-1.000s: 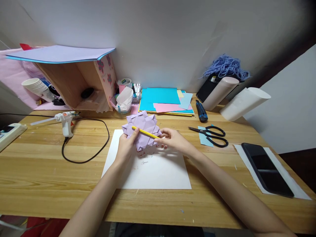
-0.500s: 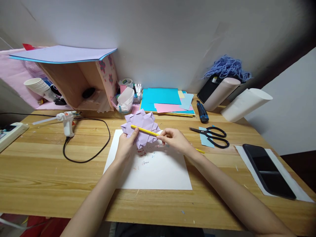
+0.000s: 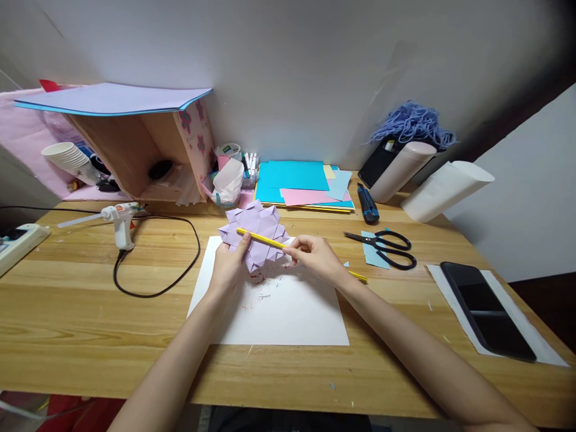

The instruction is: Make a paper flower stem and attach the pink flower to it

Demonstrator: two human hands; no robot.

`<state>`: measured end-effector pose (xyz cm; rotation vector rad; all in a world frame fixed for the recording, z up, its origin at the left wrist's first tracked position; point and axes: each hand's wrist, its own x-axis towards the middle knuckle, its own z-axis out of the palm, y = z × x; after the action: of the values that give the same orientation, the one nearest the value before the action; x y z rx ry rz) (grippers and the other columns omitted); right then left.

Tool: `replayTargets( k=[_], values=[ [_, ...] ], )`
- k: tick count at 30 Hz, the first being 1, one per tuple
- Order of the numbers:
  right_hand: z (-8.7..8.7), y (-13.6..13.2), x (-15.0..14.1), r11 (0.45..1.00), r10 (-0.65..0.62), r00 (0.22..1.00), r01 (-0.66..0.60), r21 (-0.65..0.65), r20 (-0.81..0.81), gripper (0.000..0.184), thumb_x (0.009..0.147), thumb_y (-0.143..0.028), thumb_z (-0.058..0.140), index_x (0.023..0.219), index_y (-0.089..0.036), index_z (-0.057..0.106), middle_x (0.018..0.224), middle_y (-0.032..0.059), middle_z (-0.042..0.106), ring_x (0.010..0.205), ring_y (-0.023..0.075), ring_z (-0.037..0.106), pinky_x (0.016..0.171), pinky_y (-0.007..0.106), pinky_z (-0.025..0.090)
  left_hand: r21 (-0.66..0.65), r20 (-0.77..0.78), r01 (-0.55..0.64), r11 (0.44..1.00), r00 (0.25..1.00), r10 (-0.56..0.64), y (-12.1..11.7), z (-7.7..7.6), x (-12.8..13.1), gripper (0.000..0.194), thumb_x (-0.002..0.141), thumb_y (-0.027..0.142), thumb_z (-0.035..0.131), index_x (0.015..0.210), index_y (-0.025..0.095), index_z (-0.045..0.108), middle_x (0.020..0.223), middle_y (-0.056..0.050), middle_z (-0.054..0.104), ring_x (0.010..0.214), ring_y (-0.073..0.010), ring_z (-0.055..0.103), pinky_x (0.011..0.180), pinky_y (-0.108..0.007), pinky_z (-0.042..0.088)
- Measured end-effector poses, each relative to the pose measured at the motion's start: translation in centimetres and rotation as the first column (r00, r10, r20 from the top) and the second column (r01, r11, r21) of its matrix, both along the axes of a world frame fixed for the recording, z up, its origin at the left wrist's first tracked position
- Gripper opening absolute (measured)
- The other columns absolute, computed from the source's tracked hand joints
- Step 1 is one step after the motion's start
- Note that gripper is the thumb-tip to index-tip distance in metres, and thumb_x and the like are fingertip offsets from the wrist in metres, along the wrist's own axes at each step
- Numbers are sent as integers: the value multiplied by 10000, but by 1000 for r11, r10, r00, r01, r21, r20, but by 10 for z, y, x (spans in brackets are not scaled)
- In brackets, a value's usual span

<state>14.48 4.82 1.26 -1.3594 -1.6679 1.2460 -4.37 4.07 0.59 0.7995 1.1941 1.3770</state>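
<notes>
The left hand [image 3: 227,261] grips the folded purple paper [image 3: 264,223] at its near left edge, its thumb pressing a yellow strip [image 3: 266,240] that slants across the paper's face. The right hand [image 3: 315,255] pinches the strip's right end between thumb and fingers. Beneath both hands, a marked white sheet [image 3: 279,318] lies on the surface [image 3: 90,324]. A second yellow strip [image 3: 359,276] shows beside the right wrist; farther right of that hand, black scissors [image 3: 371,240] lie over a pale blue scrap [image 3: 375,258]. Well left of the left hand is a white glue gun [image 3: 122,227].
</notes>
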Motion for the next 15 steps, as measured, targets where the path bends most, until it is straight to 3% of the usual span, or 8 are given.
replayTargets(
  k=[8, 15],
  values=[
    [1, -1, 0, 1000, 12, 1000, -12, 1, 3, 276, 755, -431, 589, 687, -164, 594, 641, 27, 649, 604, 146, 605, 564, 244, 418, 10, 23, -41, 999, 999, 40, 0, 2, 2, 402, 682, 356, 708, 1027, 163, 635, 1147, -89, 635, 1067, -225, 581, 881, -300, 471],
    [1, 4, 4, 976, 93, 993, -106, -188, -79, 284, 737, -437, 617, 782, -157, 612, 758, 67, 703, 515, 100, 556, 468, 216, 405, 15, -2, -34, 999, 999, 34, 0, 0, 0, 430, 656, 370, 720, 1016, 149, 638, 1108, -93, 649, 1025, -225, 594, 841, -298, 477]
  ],
)
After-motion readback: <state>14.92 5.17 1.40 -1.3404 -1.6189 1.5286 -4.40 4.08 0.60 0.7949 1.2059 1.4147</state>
